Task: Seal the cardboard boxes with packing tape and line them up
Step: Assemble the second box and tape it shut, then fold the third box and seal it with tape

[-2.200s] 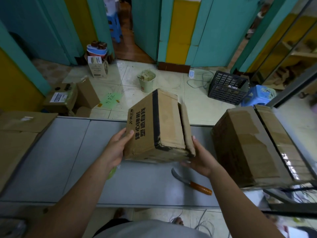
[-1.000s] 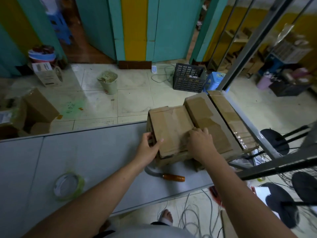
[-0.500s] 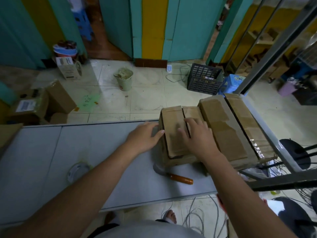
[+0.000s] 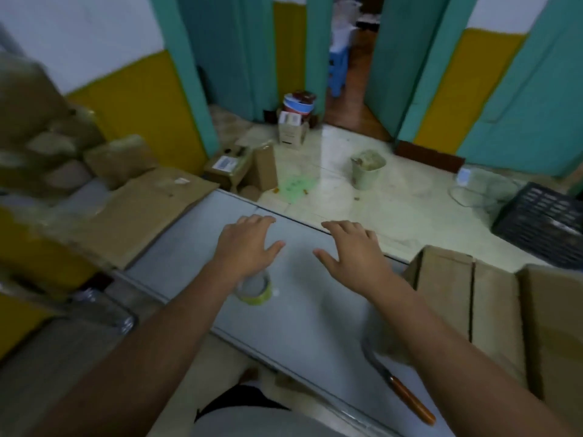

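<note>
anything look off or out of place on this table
The knife lies loose, blade bare, near the front edge of the table. The box beside it shows a dark gap between its top flaps, with no tape visible there.

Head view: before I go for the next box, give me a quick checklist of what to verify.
1. Hands free: left hand and right hand open over the grey table, holding nothing: ok.
2. Tape at hand: yellow-green roll of packing tape on the table by the left wrist: ok.
3. Blade clear: curved knife with orange handle lies under the right forearm: not ok.
4. Line: small brown cardboard box sits against the larger brown cardboard box: ok.
5. Small box's top seam taped: too blurred: cannot tell.
</note>
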Action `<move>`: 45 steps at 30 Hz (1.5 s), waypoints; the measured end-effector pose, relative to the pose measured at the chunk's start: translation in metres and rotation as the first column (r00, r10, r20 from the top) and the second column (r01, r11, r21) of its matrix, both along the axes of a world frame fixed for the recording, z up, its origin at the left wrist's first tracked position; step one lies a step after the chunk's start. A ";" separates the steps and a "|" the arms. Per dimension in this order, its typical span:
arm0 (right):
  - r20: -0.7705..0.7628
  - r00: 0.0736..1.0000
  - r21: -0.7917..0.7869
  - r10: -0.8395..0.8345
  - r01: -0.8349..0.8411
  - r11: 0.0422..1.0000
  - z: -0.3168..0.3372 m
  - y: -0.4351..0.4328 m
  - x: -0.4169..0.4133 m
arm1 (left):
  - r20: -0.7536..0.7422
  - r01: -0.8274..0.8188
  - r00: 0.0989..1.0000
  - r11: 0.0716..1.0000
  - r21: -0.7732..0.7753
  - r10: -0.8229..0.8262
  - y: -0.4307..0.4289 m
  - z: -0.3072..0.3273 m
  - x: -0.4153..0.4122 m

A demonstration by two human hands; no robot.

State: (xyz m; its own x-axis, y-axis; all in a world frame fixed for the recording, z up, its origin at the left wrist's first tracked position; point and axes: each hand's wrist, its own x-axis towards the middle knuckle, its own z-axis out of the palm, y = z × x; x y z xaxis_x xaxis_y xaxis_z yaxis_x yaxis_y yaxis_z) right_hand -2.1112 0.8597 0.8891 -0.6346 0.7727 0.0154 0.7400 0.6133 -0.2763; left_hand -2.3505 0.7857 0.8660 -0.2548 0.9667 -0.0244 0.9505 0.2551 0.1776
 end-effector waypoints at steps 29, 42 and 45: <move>0.119 0.993 -0.399 0.011 0.038 0.916 -0.093 0.041 -0.484 | 0.512 -0.626 0.604 0.762 -0.169 0.610 -0.157 -0.136 -0.395; -0.029 0.432 -0.949 -0.901 0.270 0.161 -0.141 0.048 -0.533 | 0.890 -0.886 0.103 0.448 -0.121 0.445 -0.139 -0.151 -0.416; -0.034 0.445 -0.975 -0.895 0.181 0.127 -0.137 0.045 -0.526 | 0.937 -0.899 0.020 0.416 -0.135 0.349 -0.137 -0.140 -0.413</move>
State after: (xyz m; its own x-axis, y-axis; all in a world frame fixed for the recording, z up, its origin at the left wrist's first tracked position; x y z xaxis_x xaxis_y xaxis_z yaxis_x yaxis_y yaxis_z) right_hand -2.6377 0.9045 0.7517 -0.1291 0.6726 -0.7287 0.1976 -0.7026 -0.6836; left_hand -2.7638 0.6488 0.7258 -0.8636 0.3342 -0.3775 -0.2875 0.2885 0.9133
